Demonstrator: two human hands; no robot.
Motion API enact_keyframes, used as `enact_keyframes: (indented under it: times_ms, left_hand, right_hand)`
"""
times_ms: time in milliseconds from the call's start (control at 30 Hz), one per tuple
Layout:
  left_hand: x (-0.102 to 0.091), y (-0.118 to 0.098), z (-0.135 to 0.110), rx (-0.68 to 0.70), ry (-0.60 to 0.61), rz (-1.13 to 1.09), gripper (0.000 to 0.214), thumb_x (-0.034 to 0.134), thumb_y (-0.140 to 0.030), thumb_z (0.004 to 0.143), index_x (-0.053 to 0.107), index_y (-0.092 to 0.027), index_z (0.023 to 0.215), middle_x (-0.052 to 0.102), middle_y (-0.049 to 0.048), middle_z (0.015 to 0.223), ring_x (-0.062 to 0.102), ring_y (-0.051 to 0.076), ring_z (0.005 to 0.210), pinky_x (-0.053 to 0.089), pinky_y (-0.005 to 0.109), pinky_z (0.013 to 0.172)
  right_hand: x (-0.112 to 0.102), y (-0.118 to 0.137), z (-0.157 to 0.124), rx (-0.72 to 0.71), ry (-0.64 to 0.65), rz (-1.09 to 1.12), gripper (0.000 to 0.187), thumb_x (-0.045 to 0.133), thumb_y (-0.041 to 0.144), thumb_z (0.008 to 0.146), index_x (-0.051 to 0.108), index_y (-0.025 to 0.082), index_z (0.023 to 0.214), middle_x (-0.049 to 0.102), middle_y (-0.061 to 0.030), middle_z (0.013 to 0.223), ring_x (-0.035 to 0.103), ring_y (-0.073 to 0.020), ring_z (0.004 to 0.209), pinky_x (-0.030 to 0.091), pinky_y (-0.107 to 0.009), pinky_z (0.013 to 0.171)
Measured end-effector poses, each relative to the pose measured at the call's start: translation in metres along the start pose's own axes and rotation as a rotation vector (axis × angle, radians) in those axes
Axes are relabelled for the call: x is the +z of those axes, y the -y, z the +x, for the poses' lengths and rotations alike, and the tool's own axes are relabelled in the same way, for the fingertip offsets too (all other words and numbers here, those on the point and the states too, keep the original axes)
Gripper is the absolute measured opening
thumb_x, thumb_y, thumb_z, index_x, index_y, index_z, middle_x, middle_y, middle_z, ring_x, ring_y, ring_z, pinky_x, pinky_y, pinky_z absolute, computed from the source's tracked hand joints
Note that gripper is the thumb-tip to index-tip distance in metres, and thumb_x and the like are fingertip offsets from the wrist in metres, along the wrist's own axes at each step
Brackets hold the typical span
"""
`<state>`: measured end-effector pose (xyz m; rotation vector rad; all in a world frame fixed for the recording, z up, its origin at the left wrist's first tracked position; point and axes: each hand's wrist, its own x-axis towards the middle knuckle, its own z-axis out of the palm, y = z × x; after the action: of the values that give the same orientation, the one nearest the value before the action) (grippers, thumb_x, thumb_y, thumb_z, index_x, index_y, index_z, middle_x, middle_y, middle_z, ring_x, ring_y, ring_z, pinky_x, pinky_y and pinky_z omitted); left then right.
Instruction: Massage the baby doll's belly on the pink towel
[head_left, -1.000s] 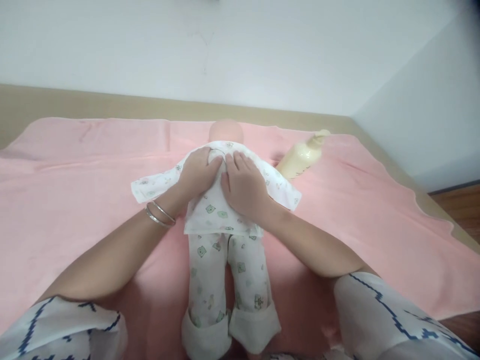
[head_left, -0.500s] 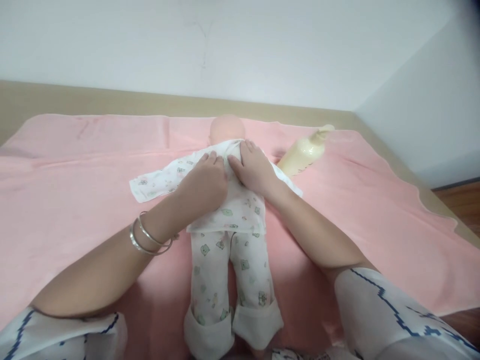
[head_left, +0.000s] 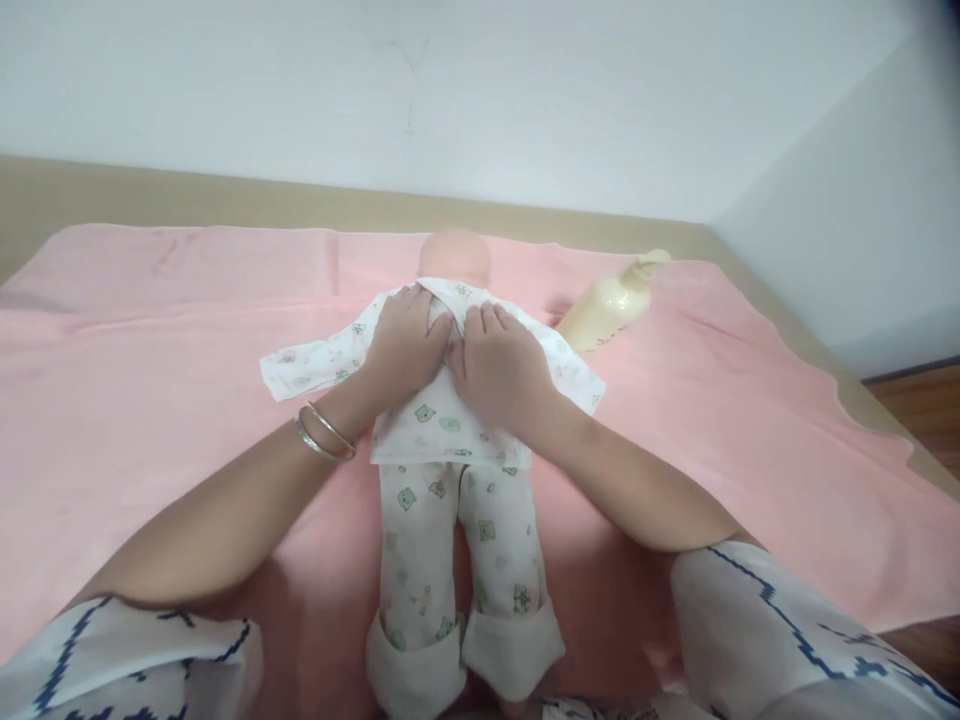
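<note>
A baby doll with a smooth bald head [head_left: 454,258] lies stretched out, feet toward me. It wears a white printed shirt [head_left: 450,432] and matching trousers [head_left: 420,540] with turned-up cuffs. My left hand [head_left: 409,340] rests on the upper left of the shirt, fingers extended and thumb apart. Beside it, my right hand [head_left: 504,365] lies on the right half of the shirt, its fingers on the cloth and slightly bent. Between the two hands the overlapping shirt front is creased. Nothing is seen held in either hand. The shirt sleeves spread out to both sides.
A pink blanket [head_left: 187,400] lies beneath the doll on a beige surface [head_left: 225,195]. A pale yellow pump bottle [head_left: 606,308] lies on its side, right of the doll's head. A white wall [head_left: 300,100] rises behind. Wooden flooring [head_left: 922,395] shows at the far right.
My left hand has moved up and slightly left, its bent fingers now extended. My right hand has slid down toward me from the collar. Doll and bottle stay in place.
</note>
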<state>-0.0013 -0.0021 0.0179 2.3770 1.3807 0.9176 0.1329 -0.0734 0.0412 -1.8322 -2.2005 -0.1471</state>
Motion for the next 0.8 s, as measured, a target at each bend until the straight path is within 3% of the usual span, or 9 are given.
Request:
enact_keyframes:
  times_ms: [267, 500, 700, 800]
  left_hand:
    - [0.002, -0.007, -0.004, -0.099, -0.001, -0.022, 0.037, 0.038, -0.030, 0.096, 0.063, -0.014, 0.117, 0.067, 0.0171, 0.121, 0.058, 0.034, 0.118, 0.044, 0.053, 0.110]
    - [0.005, -0.004, -0.006, -0.116, -0.005, -0.031, 0.046, 0.037, -0.032, 0.095, 0.060, -0.011, 0.130, 0.063, 0.0168, 0.136, 0.054, 0.033, 0.131, 0.038, 0.052, 0.120]
    - [0.003, -0.004, -0.005, -0.073, 0.010, 0.044, 0.045, 0.034, -0.030, 0.098, 0.059, -0.009, 0.129, 0.062, 0.0190, 0.135, 0.053, 0.034, 0.129, 0.040, 0.056, 0.117]
    - [-0.004, -0.011, -0.011, 0.071, 0.092, 0.241, 0.039, 0.029, -0.020, 0.099, 0.065, -0.010, 0.107, 0.065, 0.0210, 0.121, 0.056, 0.035, 0.121, 0.044, 0.058, 0.110]
  right_hand:
    - [-0.005, -0.008, 0.013, 0.059, 0.090, 0.081, 0.054, 0.032, 0.028, 0.103, 0.053, -0.002, 0.143, 0.057, -0.0253, 0.149, 0.050, -0.0363, 0.144, 0.043, -0.051, 0.118]
    - [0.012, -0.022, 0.030, 0.093, 0.071, 0.195, 0.062, 0.035, 0.031, 0.099, 0.041, -0.001, 0.152, 0.044, -0.0232, 0.160, 0.039, -0.0354, 0.151, 0.029, -0.055, 0.126]
    - [0.019, -0.023, 0.028, 0.083, 0.033, 0.215, 0.060, 0.033, 0.030, 0.098, 0.042, 0.001, 0.150, 0.046, -0.0226, 0.159, 0.039, -0.0347, 0.151, 0.029, -0.055, 0.126]
    - [0.021, -0.026, 0.031, 0.068, 0.029, 0.218, 0.060, 0.034, 0.031, 0.099, 0.041, 0.000, 0.150, 0.045, -0.0240, 0.159, 0.038, -0.0358, 0.151, 0.028, -0.057, 0.125]
